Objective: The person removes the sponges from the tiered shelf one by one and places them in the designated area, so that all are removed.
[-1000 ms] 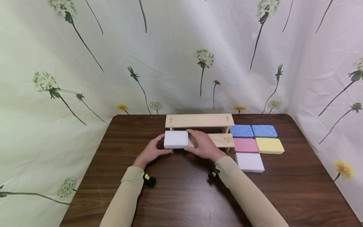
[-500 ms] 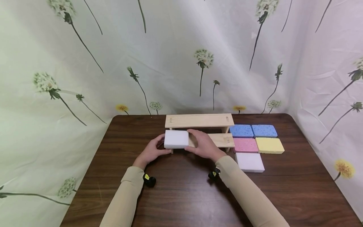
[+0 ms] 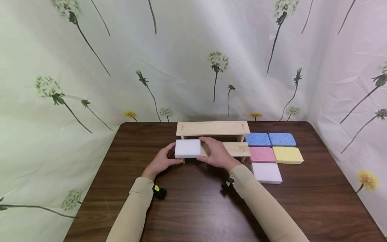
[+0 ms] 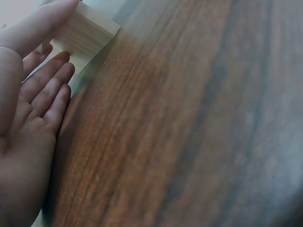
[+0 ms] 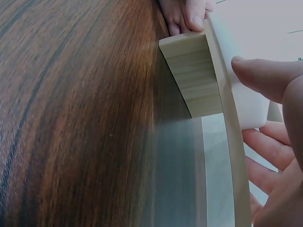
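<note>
A white block-shaped sponge (image 3: 187,148) lies flat on the left end of the lower step of the small wooden rack (image 3: 235,149). My right hand (image 3: 219,155) grips its right end, the thumb at the front face and the fingers reaching behind; the right wrist view shows that thumb (image 5: 258,71) against the sponge. At the left end is my left hand (image 3: 162,161), its fingertips beside the sponge and its thumb by the rack's front left corner. In the left wrist view the left fingers (image 4: 47,87) are fairly straight, near the rack's leg. Whether they touch the sponge is hidden.
Right of the rack lie two blue sponges (image 3: 257,139), a pink sponge (image 3: 261,155), a yellow sponge (image 3: 287,154) and another white sponge (image 3: 266,173). The rack's upper step (image 3: 213,128) stands behind. A dandelion-print curtain (image 3: 187,67) hangs behind the brown table (image 3: 193,208).
</note>
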A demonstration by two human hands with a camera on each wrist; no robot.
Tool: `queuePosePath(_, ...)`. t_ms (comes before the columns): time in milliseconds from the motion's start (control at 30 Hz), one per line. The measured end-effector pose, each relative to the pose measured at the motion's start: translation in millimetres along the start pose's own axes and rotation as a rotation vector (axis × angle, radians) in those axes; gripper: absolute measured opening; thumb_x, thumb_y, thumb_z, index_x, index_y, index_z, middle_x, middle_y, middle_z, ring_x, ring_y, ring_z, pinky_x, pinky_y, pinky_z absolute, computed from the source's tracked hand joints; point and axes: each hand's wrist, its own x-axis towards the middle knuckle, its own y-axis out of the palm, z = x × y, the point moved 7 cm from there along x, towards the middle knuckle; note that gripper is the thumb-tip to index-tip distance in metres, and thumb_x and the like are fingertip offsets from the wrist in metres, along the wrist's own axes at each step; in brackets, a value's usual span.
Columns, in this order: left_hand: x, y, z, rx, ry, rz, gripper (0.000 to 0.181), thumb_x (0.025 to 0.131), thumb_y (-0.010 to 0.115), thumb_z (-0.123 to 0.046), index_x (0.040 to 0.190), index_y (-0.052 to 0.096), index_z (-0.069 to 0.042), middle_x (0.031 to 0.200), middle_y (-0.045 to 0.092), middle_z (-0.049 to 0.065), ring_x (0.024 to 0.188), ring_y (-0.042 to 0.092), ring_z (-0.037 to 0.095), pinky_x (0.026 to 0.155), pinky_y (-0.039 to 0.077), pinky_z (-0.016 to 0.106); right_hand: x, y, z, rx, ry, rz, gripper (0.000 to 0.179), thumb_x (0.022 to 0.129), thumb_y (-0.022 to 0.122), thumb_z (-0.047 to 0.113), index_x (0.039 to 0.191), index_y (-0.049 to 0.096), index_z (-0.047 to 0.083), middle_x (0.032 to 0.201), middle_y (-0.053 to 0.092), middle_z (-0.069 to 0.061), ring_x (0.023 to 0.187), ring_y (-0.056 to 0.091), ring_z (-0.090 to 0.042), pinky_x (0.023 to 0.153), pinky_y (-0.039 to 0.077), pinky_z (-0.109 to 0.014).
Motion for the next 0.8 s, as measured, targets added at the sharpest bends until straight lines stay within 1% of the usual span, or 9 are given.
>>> queuePosePath(200,-0.5,-0.6,-1.0,0.012,-0.005,-0.001,0.08,0.086,0.089,-0.015,0.155,0.049,-0.011,0.15,0.058,0.014,0.144,0.048,0.032,0.124,0.032,0.054,0.9,-1,1,0.017,0.014,0.014,0.079,0.086,0.088,0.035,0.149,0.053,0.002,0.139,0.063,-0.017,0.119,0.063,-0.029,0.101,0.053,-0.046)
queuePosePath(433,-1.0,-1.5,-0.1,0.015,-0.003,0.004,0.08,0.086,0.09,-0.015,0.155,0.049,-0.011,0.149,0.058,0.014,0.144,0.049,0.032,0.122,0.034,0.054,-1.4,-1,1,0.056,0.043,0.037,0.078,0.087,0.087,0.034,0.149,0.051,0.002,0.145,0.06,-0.017,0.126,0.06,-0.03,0.106,0.05,-0.047)
queuePosePath(633,-0.5,-1.2,-0.2,0.017,-0.003,-0.003,0.08,0.085,0.09,-0.012,0.154,0.049,-0.01,0.15,0.058,0.015,0.144,0.05,0.033,0.12,0.036,0.055,-5.5,-2,-3,0.098,0.038,0.025,0.078,0.087,0.088,0.032,0.149,0.051,0.001,0.145,0.059,-0.016,0.129,0.058,-0.03,0.109,0.049,-0.048)
queuePosePath(800,-1.0,-1.5,-1.9,0.035,0.008,0.004,0.078,0.087,0.087,-0.006,0.155,0.048,-0.006,0.152,0.056,0.017,0.144,0.049,0.035,0.12,0.037,0.055,-10.3,-3,-4,0.085,0.02,0.028,0.079,0.087,0.087,0.033,0.15,0.051,0.002,0.148,0.058,-0.016,0.133,0.056,-0.031,0.112,0.046,-0.048)
